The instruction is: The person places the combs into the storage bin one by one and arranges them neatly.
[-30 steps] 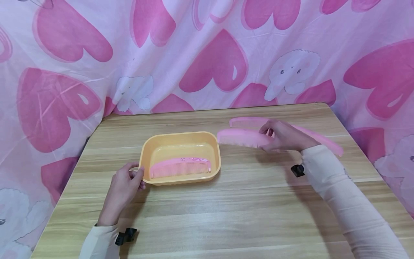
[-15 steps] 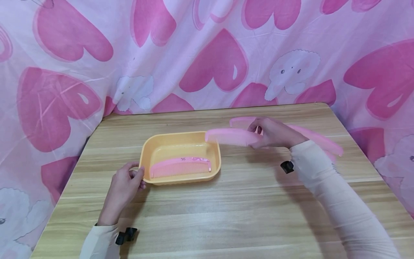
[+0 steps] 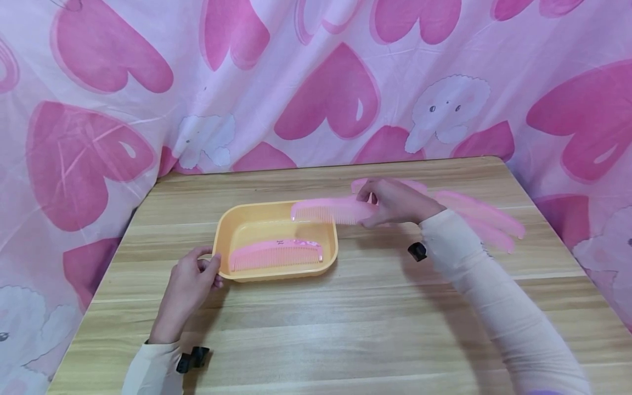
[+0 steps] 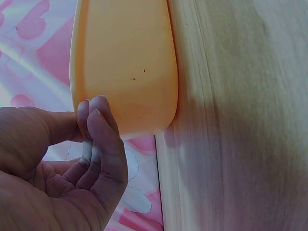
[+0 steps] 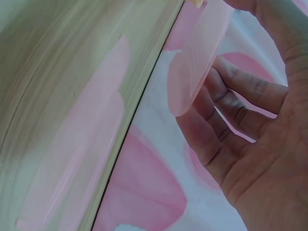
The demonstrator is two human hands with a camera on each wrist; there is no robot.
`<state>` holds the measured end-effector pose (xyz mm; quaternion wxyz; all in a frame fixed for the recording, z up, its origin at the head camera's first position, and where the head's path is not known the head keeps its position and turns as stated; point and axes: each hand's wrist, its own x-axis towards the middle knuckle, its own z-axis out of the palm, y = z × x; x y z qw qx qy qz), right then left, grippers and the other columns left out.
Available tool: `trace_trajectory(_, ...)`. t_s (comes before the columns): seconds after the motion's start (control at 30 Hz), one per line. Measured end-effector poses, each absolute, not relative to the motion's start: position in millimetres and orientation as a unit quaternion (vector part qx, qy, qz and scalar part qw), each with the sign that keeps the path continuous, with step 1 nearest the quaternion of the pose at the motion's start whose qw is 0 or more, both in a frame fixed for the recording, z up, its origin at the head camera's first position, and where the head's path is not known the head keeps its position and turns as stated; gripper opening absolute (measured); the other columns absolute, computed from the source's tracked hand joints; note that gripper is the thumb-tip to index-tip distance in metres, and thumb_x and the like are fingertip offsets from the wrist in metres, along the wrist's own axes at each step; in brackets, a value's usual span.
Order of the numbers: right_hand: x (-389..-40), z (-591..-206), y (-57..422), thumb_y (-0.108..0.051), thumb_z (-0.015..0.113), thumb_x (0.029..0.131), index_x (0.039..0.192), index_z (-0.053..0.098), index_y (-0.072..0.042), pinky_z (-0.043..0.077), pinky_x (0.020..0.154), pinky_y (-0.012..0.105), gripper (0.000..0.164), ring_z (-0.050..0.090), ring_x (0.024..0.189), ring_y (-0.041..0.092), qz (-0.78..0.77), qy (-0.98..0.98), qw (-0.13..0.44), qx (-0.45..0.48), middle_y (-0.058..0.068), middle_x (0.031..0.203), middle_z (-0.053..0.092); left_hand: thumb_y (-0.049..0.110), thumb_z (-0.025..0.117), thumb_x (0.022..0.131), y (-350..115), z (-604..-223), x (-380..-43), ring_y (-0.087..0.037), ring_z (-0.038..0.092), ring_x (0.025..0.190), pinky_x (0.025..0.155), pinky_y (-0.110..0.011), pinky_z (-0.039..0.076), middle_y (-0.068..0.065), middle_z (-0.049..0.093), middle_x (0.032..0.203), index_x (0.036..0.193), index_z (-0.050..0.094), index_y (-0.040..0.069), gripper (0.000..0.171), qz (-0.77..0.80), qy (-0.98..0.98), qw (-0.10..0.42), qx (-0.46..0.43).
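A yellow plastic tray [image 3: 253,215] stands on the wooden table, with a printed pink comb [image 3: 276,257] lying inside. My left hand [image 3: 190,288] pinches the tray's left end between thumb and fingers; the left wrist view shows the fingertips on the tray's outer wall [image 4: 130,67]. In my right hand [image 3: 401,203], thumb and fingertips grip one end of a second pink comb [image 3: 316,209], teeth facing down. Its free end extends over the tray's back right rim. From the right wrist, this comb [image 5: 199,62] shows between the fingers, its far end cut off by the frame.
One pink comb [image 3: 361,184] lies behind my right hand, partly hidden by it. Two others [image 3: 486,213] lie slanted at the table's right side. A pink heart-patterned curtain [image 3: 326,99] hangs behind the table and at both sides.
My right hand has moved left with the comb, bringing its free end from beside the tray to over the rim. More of the combs at right shows. The left hand and tray stay put.
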<state>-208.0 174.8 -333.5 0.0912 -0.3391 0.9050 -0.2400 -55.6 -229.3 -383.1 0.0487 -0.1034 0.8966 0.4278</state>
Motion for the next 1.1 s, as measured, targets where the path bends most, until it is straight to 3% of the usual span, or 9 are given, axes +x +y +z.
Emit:
trace_trajectory(0.17,-207,-334,158,-0.021,0.087,0.069,0.1,0.073,-0.005,0.053,0.079,0.035,0.037,0.062,0.09,0.021,-0.258,0.898,0.108,-0.34,0.003,0.096,0.066,0.018,0.053,0.106,-229,-383,-56,-0.021,0.067,0.065,0.058,-0.03,0.057,-0.013,0.068,0.077,0.139,0.047,-0.008,0.043,0.43,0.896,0.049,-0.103)
trace_trajectory(0.53,-206,-338,122,-0.023,0.086,0.07,0.097,0.073,-0.008,0.052,0.075,0.033,0.033,0.059,0.082,0.017,-0.274,0.877,0.121,-0.376,-0.002,0.088,0.066,0.019,0.053,0.106,-229,-383,-56,-0.019,0.066,0.065,0.059,-0.03,0.058,-0.011,0.068,0.077,0.14,0.047,-0.008,0.043,0.428,0.896,0.052,-0.108)
trace_trajectory(0.87,-199,-341,89,-0.032,0.088,0.07,0.105,0.072,-0.004,0.051,0.077,0.031,0.047,0.057,0.084,0.018,-0.234,0.88,0.116,-0.397,0.002,0.098,0.067,0.02,0.053,0.106,-229,-383,-56,-0.019,0.066,0.065,0.058,-0.03,0.057,-0.011,0.068,0.078,0.14,0.046,-0.007,0.044,0.427,0.896,0.055,-0.111)
trace_trajectory(1.1,-193,-344,72,-0.037,0.087,0.072,0.105,0.071,-0.008,0.05,0.081,0.03,0.047,0.057,0.09,0.017,-0.212,0.889,0.125,-0.386,0.0,0.102,0.065,0.02,0.053,0.106,-229,-383,-56,-0.018,0.065,0.064,0.058,-0.03,0.057,-0.012,0.068,0.078,0.14,0.047,-0.007,0.043,0.43,0.895,0.052,-0.109)
